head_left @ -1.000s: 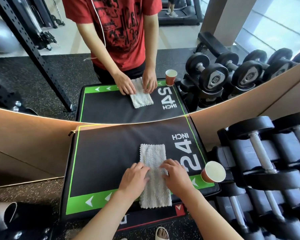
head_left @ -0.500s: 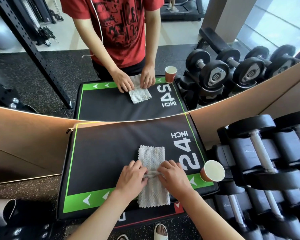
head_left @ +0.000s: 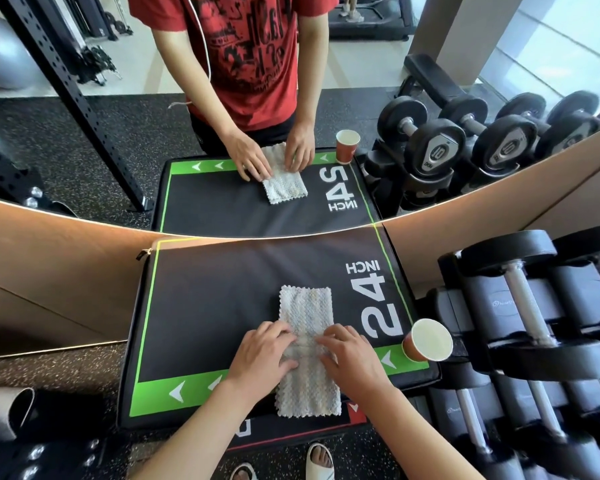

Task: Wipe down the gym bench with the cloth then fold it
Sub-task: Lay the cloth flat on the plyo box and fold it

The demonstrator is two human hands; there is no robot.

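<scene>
— So, how many cloths are you handling?

— Just one cloth [head_left: 306, 348], a pale strip lying lengthwise on the black and green bench pad [head_left: 215, 306], its near end over the pad's front edge. Both hands are on its middle: my left hand [head_left: 262, 355] and right hand [head_left: 352, 358] pinch a small ridge of fabric between curled fingers.

— Any containers?

— One paper cup [head_left: 426, 341], orange outside, standing at the pad's right front corner beside the dumbbell rack [head_left: 534, 341]. I can't tell whether anything is in it. The mirror [head_left: 291, 98] ahead doubles everything.
</scene>
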